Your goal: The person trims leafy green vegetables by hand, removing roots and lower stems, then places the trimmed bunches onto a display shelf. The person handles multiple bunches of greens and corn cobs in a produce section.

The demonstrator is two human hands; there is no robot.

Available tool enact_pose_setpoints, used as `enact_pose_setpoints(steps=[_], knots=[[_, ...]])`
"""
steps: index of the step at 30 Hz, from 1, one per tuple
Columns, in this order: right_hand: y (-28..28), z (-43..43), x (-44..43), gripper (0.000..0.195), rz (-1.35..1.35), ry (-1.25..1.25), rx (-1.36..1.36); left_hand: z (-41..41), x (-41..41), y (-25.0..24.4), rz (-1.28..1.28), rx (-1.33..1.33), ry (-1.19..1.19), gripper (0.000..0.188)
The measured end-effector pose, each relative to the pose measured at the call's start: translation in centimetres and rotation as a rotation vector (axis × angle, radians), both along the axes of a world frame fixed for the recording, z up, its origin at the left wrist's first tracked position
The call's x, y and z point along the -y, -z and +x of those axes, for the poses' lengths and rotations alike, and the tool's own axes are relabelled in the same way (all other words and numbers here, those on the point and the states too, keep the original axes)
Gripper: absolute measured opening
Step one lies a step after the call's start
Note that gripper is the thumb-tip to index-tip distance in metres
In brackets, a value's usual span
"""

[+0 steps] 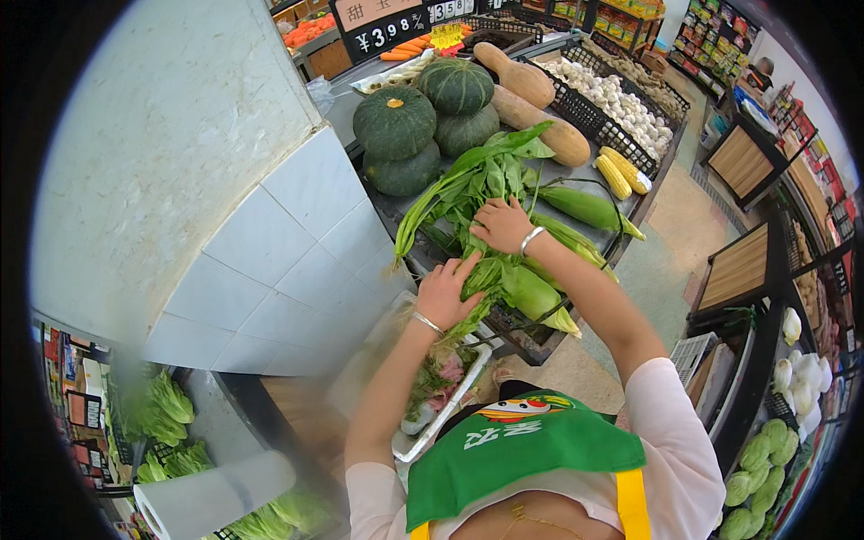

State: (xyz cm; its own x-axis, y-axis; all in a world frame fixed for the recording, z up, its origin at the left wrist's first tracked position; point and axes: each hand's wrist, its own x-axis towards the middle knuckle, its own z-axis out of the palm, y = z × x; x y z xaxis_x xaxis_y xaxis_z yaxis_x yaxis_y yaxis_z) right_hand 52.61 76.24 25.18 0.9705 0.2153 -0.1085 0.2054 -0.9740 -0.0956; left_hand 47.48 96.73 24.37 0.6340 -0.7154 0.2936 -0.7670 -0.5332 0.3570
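Note:
A heap of leafy greens (496, 175) with long stems lies across the end of a dark produce stand. My right hand (503, 226) rests on the leaves, fingers spread a little. Lower left, my left hand (447, 295) is on the stems, thumb and fingers apart around part of them; how firmly it holds them cannot be told. Ears of corn in green husks (533, 293) lie under and beside the greens, and a further husked ear (584, 206) is to the right. Below my left hand, roots hang over a white foam box (466, 391) with green and pink scraps.
Dark green pumpkins (395, 121) are stacked behind at the left, with butternut squashes (540, 125), peeled corn (614, 175) and a black crate of garlic (611, 101) beyond. A tiled wall (290, 256) stands close at left, above a plastic bag roll (216, 493). A person (759, 74) is far right.

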Motion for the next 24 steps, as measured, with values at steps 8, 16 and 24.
enact_pose_setpoints(steps=[8, 16, 24], knots=[[2.4, -0.8, -0.9, 0.047, 0.152, 0.056, 0.248, 10.1, -2.4, 2.7, -0.24, -0.629, -0.314, 0.06], [1.6, -0.6, -1.1, 0.048, 0.223, 0.095, 0.178, 15.6, -2.2, 10.3, -0.011, -0.161, -0.468, 0.062], [1.1, 1.6, 1.5, 0.033, 0.771, 0.182, 0.658, 20.4, -6.2, 14.9, -0.106, -0.287, -0.507, 0.047]])
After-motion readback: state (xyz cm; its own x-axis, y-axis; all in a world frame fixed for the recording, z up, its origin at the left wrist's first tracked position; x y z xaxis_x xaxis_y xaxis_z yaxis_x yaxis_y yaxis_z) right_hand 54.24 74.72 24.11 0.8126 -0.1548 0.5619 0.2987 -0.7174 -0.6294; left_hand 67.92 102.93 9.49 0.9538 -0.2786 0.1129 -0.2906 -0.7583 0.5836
